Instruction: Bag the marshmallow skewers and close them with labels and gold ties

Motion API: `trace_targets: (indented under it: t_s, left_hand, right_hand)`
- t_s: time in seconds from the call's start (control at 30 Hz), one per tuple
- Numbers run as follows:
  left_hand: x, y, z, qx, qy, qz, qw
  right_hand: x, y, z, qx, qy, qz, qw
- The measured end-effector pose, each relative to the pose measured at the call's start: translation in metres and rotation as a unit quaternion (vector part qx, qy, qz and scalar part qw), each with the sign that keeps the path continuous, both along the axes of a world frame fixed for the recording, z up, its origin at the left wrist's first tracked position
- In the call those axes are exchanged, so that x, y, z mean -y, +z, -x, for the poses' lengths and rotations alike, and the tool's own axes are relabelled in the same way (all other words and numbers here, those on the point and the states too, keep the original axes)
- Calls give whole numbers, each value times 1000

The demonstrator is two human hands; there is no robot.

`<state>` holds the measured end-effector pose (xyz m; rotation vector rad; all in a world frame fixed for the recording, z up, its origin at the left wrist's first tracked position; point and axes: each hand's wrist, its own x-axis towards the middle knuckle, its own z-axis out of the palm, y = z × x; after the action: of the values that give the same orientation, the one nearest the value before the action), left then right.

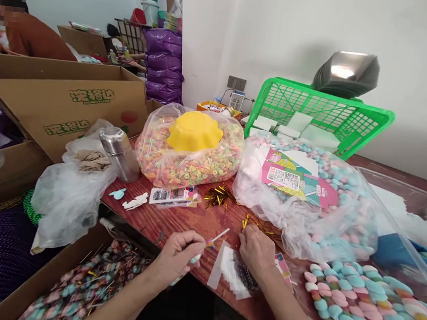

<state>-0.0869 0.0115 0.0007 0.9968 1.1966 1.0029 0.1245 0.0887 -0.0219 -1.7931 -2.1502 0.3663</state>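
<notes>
Workroom with a white wall (280, 29); reddish wooden table (180, 221) before it. Candy stick (221, 236): one, in the left hand (182, 251) at the near table edge, white end pointing up and away; thumb and fingers clamped on it, candy mostly hidden. Right hand (257, 251): fingers bent, tips at gold ties (269, 228); whether closed on a strand, cannot tell. Clear sleeves (230, 274): fanned stack, between the hands, partly beneath the right. Printed packets (173, 196): beyond the left hand. Pink-and-blue candy skewers (366, 303): pile, at right. Bag of ring-shaped candies (193, 165), yellow scalloped bowl (195, 131) on top. Bag of pink-and-blue candies (351, 230): beyond the right hand. Metal flask (120, 155): upright, left. Green basket (382, 115): by the wall, tilted. Purple bales (164, 66): stacked, background. Person in brown (39, 37): far left.
</notes>
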Motion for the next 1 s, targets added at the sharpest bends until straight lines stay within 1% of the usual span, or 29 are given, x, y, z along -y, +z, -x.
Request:
trace_targets:
  t_s: [0.03,0.1,0.2,0.3,0.37,0.43,0.47,0.53,0.57,0.6,0.67,0.7,0.73,0.77,0.83,0.93,1.0]
  left_hand:
    - [2,0,1,32,15,30,999]
    - [5,0,1,76,30,64,995]
    - [8,2,-9,100,21,93,990]
    - [4,6,-32,100,-4,106,989]
    - [-1,8,-54,116,-26,98,988]
    - [-7,9,-75,140,-44,82,986]
    - [-9,10,-84,150,-48,75,985]
    - [-13,10,-94,153,-51,70,984]
    - [-15,9,-95,146,-49,74,985]
    - [-15,9,-94,136,-43,81,986]
    - [-15,8,-85,124,-20,100,987]
    - [-14,6,-79,127,-4,107,986]
    - [-12,5,-73,136,13,113,984]
    - [-11,4,-68,147,28,118,982]
    - [-7,2,-62,166,55,119,977]
    - [-2,2,-57,188,88,112,972]
    - [0,3,-53,194,99,114,969]
  right_hand:
    - [0,-3,1,-13,-1,-1,1000]
    - [1,-4,-3,-55,11,0,998]
    - [3,4,-23,-141,46,5,989]
    - [11,25,-43,-219,56,1,974]
    - [24,43,-48,-255,53,-10,965]
    - [40,60,-49,-278,64,-28,958]
    - [48,67,-49,-283,86,-41,954]
    - [59,74,-54,-273,106,-75,953]
    - [61,74,-60,-259,95,-88,957]
    - [60,71,-67,-238,69,-96,964]
    - [53,60,-79,-188,3,-91,978]
    - [48,54,-82,-164,-15,-81,983]
    - [42,47,-80,-148,-17,-70,986]
    - [36,40,-74,-134,-10,-60,989]
    - [26,27,-51,-105,5,-38,994]
    - [12,11,-5,-66,-17,-20,997]
    - [5,3,15,-60,-30,-13,998]
